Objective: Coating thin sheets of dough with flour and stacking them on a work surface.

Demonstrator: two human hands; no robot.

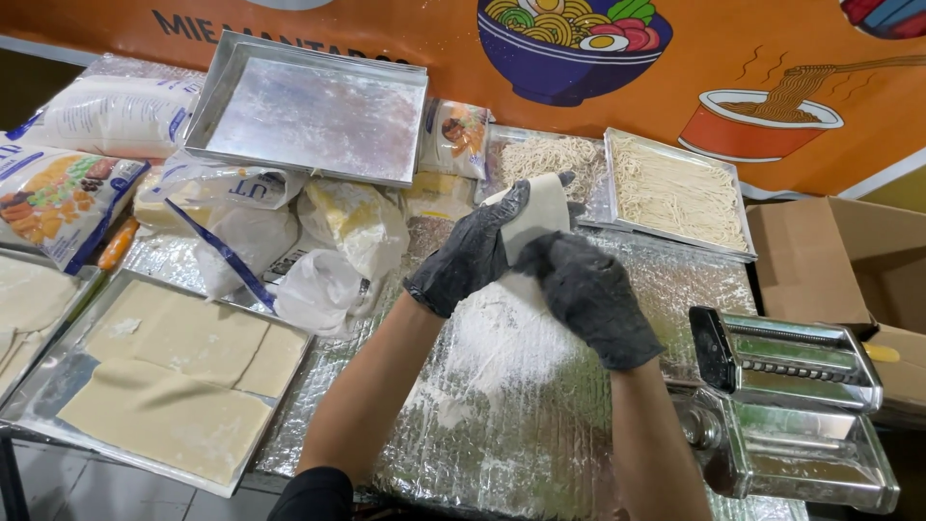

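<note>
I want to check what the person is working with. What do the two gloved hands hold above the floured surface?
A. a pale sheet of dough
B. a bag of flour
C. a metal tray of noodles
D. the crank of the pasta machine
A: the left hand and the right hand, both in dark gloves, grip a pale sheet of dough between them, above the floured foil surface.

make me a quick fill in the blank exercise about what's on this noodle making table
1. Both hands, left hand and right hand, wear ____ gloves.
2. Together they hold a pale sheet of ____ above the floured foil.
3. The metal pasta machine stands to the person's ____.
4. The tray at the left holds flat dough ____.

Missing words: black; dough; right; sheets
</note>
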